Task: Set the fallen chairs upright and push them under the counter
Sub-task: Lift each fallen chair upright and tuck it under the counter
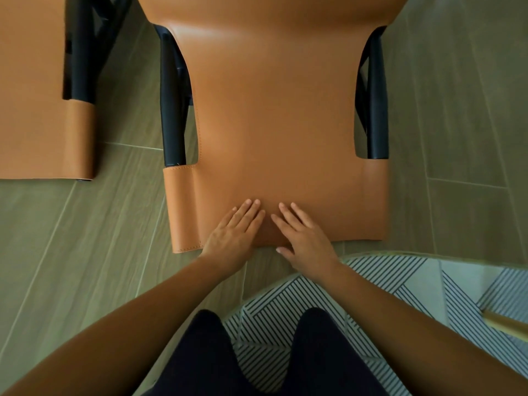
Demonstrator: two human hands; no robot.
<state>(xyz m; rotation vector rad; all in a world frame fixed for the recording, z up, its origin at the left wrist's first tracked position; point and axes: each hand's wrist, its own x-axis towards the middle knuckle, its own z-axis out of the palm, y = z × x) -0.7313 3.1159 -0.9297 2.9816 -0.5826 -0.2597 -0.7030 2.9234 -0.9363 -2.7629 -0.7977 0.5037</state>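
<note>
A second tan chair (31,95) occupies the upper left of the frame. At centre, both hands, left hand (233,232) and right hand (303,238), rest flat with straight fingers, side by side, on the lower edge of the tan leather chair (274,124). A striped rug (414,281) lies at lower right.

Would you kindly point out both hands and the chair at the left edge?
left hand (233,232): head view, back of the hand.
right hand (304,238): head view, back of the hand.
chair at the left edge (31,95): head view, tan leather panel.
</note>
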